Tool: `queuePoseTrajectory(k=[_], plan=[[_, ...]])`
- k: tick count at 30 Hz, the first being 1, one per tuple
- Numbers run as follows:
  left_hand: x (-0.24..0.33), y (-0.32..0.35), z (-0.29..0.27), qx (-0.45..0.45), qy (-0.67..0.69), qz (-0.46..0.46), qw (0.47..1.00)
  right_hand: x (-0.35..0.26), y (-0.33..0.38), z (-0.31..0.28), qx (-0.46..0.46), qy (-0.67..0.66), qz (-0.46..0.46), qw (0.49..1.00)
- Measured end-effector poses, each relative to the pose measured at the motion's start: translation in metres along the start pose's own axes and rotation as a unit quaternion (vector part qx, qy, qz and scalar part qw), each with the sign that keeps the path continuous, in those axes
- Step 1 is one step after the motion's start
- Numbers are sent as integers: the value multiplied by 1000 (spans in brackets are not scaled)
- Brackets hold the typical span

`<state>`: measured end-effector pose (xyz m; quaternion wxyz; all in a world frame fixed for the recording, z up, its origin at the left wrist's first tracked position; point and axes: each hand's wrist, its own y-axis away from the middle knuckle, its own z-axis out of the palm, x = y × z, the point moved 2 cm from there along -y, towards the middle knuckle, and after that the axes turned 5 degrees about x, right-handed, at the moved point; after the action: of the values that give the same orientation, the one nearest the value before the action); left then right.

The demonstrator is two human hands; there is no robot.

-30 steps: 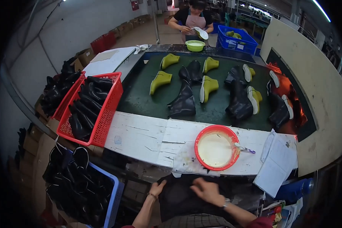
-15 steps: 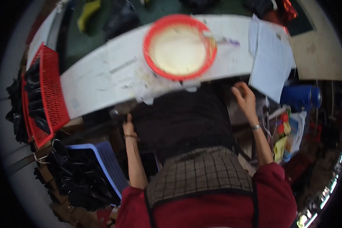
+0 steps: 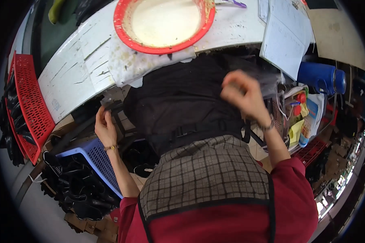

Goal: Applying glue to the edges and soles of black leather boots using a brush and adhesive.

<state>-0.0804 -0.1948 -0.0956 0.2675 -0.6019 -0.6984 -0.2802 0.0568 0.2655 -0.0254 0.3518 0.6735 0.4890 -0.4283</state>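
My left hand [image 3: 105,128] is off the left side of my lap, near the table's front edge. Its thumb and fingers come together at the tips; what they hold, if anything, I cannot make out. Over my dark-clothed lap [image 3: 178,101] hovers my right hand [image 3: 245,95], its fingers curled and smeared by motion. Beyond them on the white table [image 3: 69,77] stands a red bowl [image 3: 123,34] of cream-coloured liquid. A stained white cloth [image 3: 134,67] lies in front of the bowl. Behind it, a purple-handled tool [image 3: 235,3] is cut off by the picture's top.
Paper sheets [image 3: 286,38] overhang the table's right edge, near a blue flask [image 3: 320,77]. At left stands a red perforated basket [image 3: 32,101] with black shoe-like items. Below it, a blue crate [image 3: 97,162] sits beside black glossy shoes [image 3: 79,186]. Packets [image 3: 298,121] fill a holder at right.
My right hand has come leftward from the table's edge to over my lap, its fingers curling. My left hand has moved out to the left. The view has shifted, so the bowl sits higher.
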Motion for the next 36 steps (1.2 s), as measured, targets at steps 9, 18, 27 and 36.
queuePoseTrajectory(k=[9, 18, 27, 36], plan=[[194, 76, 80, -531, 182, 248, 790, 77, -31, 10, 153, 247, 56, 955], [202, 86, 83, -509, 95, 261, 815, 28, 20, -25, 142, -157, 201, 956], [199, 104, 96, -437, -5, 375, 818, -15, 46, 26, -76, -156, 138, 975], [196, 83, 127, -684, 101, 62, 720, -24, 27, 19, -223, -43, 121, 966]])
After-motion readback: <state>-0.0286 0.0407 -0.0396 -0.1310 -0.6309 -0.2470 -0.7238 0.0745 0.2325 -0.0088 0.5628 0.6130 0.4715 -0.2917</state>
